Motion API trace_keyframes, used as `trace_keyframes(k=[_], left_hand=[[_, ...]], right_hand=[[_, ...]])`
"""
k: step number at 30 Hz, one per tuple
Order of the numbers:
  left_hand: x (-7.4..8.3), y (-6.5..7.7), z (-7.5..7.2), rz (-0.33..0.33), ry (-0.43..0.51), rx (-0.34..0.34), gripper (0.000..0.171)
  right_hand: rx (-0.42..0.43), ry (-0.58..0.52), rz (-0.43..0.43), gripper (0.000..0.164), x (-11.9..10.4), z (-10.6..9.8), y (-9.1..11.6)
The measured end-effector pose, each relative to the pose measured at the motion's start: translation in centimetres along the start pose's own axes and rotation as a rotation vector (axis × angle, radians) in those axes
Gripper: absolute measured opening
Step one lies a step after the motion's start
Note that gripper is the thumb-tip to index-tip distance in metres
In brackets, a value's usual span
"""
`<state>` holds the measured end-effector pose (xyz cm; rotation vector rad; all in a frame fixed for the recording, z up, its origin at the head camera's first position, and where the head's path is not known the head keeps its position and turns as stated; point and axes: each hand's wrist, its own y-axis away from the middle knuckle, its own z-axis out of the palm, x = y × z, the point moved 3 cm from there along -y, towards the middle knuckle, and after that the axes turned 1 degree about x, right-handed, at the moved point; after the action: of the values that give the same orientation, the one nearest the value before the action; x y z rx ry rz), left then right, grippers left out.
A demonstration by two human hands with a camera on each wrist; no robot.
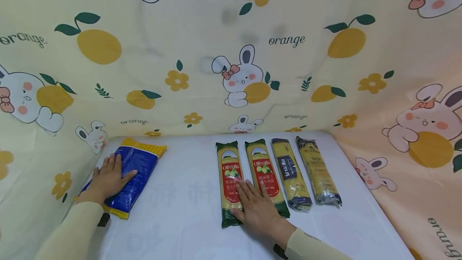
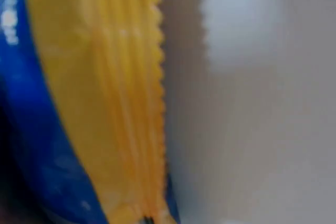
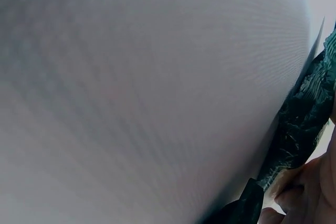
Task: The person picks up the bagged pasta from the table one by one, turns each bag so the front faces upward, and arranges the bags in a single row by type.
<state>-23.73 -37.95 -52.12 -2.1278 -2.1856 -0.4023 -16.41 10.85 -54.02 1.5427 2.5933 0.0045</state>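
Observation:
At the table's left, my left hand [image 1: 108,177] lies with spread fingers on a blue bag with yellow ends [image 1: 140,167]. The left wrist view shows the bag's crimped yellow edge [image 2: 126,77] close up. My right hand [image 1: 260,214] rests, fingers extended, over the lower parts of two green-ended Olivoila spaghetti packs, the left one [image 1: 229,167] and the right one [image 1: 265,163]. It partly covers both. In the right wrist view, a dark green pack end [image 3: 296,124] shows beside the fingers [image 3: 315,192] at the right edge.
Right of the Olivoila packs lie a pasta pack with a dark blue label [image 1: 288,167] and another yellowish pasta pack [image 1: 319,171], side by side. All rest on a white table [image 1: 177,196]. A printed rabbit-and-orange cloth [image 1: 202,31] hangs behind and along both sides.

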Motion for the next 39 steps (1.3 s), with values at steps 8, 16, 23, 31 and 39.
trace_keyframes(k=[8,16,23,31,39], left_hand=[[6.5,1.5,0.9,-0.062,0.057,-0.051,0.103],[14.5,3.3,2.0,-0.092,0.098,-0.13,0.098],[18.2,5.2,1.9,-0.065,0.125,-0.203,0.079],[16.8,5.7,1.6,0.105,-0.047,0.031,0.061],[15.6,5.0,4.0,0.248,-0.021,-0.006,0.082]], right_hand=[[-0.002,-0.012,0.0,0.083,0.0,0.0,0.1],[-0.002,0.009,0.009,0.085,0.3,-0.2,0.0],[0.015,-0.007,-0.024,0.084,0.9,-0.3,0.1],[-0.001,0.003,-0.029,0.082,1.3,-0.8,0.2],[0.002,0.012,-0.017,0.08,1.2,-1.0,0.3]])
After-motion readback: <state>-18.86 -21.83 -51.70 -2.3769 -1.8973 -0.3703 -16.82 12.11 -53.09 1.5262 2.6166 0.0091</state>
